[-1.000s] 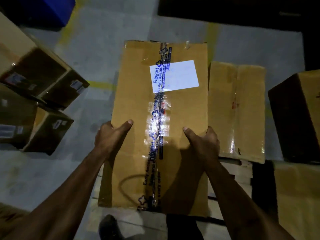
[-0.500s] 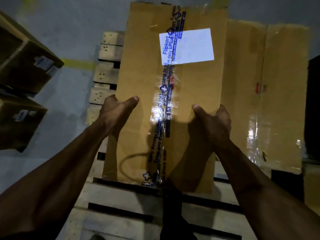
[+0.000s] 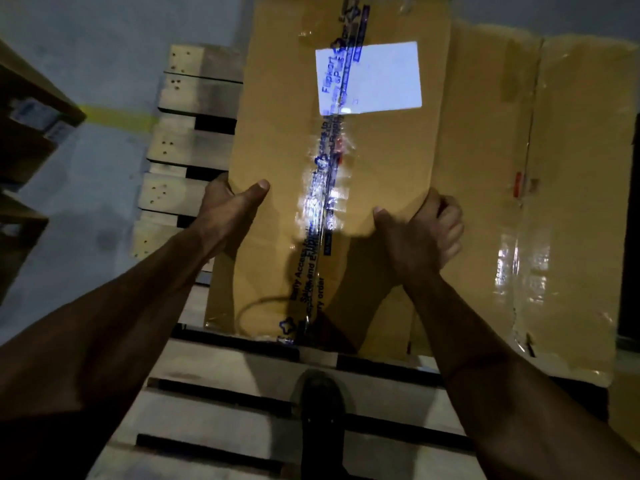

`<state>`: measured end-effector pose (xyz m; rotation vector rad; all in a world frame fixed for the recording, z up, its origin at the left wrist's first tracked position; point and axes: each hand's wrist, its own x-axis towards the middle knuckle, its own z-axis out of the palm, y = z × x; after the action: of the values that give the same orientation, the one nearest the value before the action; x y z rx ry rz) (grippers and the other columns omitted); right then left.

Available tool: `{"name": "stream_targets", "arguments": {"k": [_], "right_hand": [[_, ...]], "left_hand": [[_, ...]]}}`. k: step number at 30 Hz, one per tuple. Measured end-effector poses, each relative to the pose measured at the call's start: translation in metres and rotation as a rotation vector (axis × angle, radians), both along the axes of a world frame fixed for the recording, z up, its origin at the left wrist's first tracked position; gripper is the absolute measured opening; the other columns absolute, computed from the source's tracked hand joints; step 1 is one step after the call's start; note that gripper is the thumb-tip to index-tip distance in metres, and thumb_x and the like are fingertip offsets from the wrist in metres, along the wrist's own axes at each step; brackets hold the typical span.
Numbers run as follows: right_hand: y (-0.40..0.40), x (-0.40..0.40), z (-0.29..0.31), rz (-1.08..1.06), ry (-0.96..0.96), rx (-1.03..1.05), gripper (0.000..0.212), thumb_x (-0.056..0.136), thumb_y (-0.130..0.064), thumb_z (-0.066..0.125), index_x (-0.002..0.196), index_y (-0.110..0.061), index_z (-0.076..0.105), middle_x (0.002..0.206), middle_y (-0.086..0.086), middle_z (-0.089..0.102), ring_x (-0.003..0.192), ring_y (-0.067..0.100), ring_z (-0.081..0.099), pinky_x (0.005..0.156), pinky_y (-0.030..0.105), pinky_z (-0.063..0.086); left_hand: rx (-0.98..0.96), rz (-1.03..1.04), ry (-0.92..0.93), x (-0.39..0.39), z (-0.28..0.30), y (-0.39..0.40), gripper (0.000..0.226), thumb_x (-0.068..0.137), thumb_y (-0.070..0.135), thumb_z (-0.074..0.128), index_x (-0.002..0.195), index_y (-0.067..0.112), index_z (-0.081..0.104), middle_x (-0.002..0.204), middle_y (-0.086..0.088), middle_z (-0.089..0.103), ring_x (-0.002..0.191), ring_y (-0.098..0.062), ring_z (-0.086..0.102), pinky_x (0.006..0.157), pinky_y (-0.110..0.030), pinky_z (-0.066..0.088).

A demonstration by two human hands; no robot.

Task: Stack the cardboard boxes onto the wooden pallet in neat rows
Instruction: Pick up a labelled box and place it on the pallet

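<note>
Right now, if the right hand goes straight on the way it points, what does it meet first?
Probably the second cardboard box, which lies beside the held box; the right hand already looks squeezed between them, though depth is unclear.

Tall brown cardboard box (image 3: 277,140): top face sealed lengthwise with clear tape printed in blue; white rectangular label (image 3: 369,78) toward the far end. Held at both long sides, over the far part of the pallet, right edge against the neighbouring box.

Second brown cardboard box (image 3: 568,202): flat on the pallet, right of the first; glossy clear tape along its seam, near-right corner torn.

Pale wooden slatted pallet (image 3: 194,403): on the grey floor, boards showing left of and nearer than the boxes.
</note>
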<state>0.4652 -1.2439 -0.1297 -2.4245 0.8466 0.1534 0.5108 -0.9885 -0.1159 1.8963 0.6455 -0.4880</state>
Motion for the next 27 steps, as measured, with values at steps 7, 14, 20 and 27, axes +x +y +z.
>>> {"name": "stream_targets", "arguments": {"k": [7, 14, 20, 27], "right_hand": [[0.010, -0.017, -0.023, 0.170, 0.044, -0.258, 0.087, 0.092, -0.064, 0.044, 0.156, -0.013, 0.014, 0.163, 0.008, 0.012, 0.147, 0.028, 0.013, 0.111, 0.046, 0.017], [0.004, -0.025, -0.015, 0.240, 0.020, -0.214, 0.087, 0.090, -0.065, 0.050, 0.152, -0.010, 0.025, 0.157, 0.014, 0.023, 0.143, 0.032, 0.020, 0.110, 0.047, 0.020], [-0.007, -0.072, 0.004, 0.431, 0.076, -0.194, 0.072, 0.094, -0.050, 0.053, 0.151, -0.016, 0.028, 0.155, 0.011, 0.022, 0.138, 0.033, 0.023, 0.110, 0.044, 0.024], [-0.005, -0.152, 0.007, 0.574, 0.185, -0.129, 0.091, 0.087, -0.058, 0.062, 0.156, -0.017, 0.020, 0.165, 0.006, 0.005, 0.147, 0.030, 0.009, 0.117, 0.044, 0.018]], "left_hand": [[-0.047, 0.016, -0.047, -0.003, -0.018, 0.006, 0.045, 0.093, 0.026, 0.069, 0.133, 0.010, 0.053, 0.120, -0.005, 0.066, 0.099, -0.014, 0.066, 0.082, -0.031, 0.057], [-0.012, 0.050, -0.047, -0.010, -0.013, 0.004, 0.059, 0.087, 0.038, 0.076, 0.134, 0.010, 0.055, 0.122, -0.006, 0.065, 0.112, -0.025, 0.063, 0.097, -0.042, 0.053], [0.007, -0.049, 0.014, -0.061, -0.012, 0.021, 0.072, 0.083, 0.037, 0.080, 0.140, 0.010, 0.047, 0.130, -0.008, 0.060, 0.117, -0.027, 0.058, 0.099, -0.047, 0.051], [-0.098, -0.065, 0.025, -0.158, -0.023, 0.044, 0.060, 0.085, 0.020, 0.079, 0.136, 0.004, 0.053, 0.125, -0.013, 0.066, 0.109, -0.025, 0.063, 0.093, -0.037, 0.054]]}}
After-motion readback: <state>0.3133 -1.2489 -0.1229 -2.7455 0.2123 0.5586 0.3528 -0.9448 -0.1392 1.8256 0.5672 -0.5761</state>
